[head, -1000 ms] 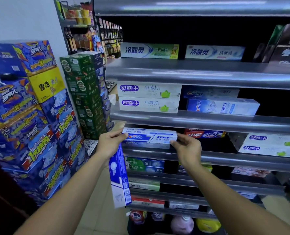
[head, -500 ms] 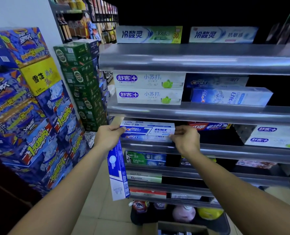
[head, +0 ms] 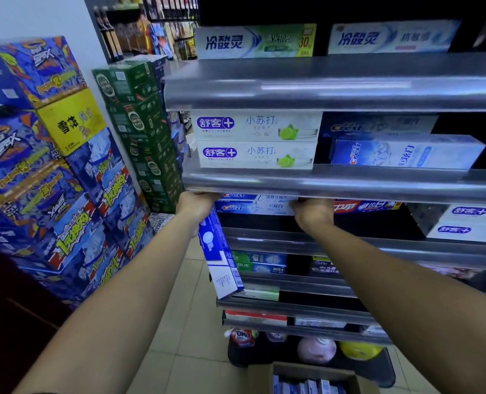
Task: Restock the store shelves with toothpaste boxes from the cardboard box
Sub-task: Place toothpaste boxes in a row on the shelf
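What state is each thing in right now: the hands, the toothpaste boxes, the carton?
left hand, grips the hanging toothpaste box, which points down, nearly upright.
right hand, at the Crest boxes' right end; grip unclear.
Crest boxes, stacked two high, flat on the shelf.
cardboard box, open, toothpaste boxes inside.

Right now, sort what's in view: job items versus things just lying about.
Job:
blue-and-white toothpaste box, gripped by left hand
stacked Crest boxes, right hand on them
brown cardboard box

Lying about:
blue printed cartons
green cartons
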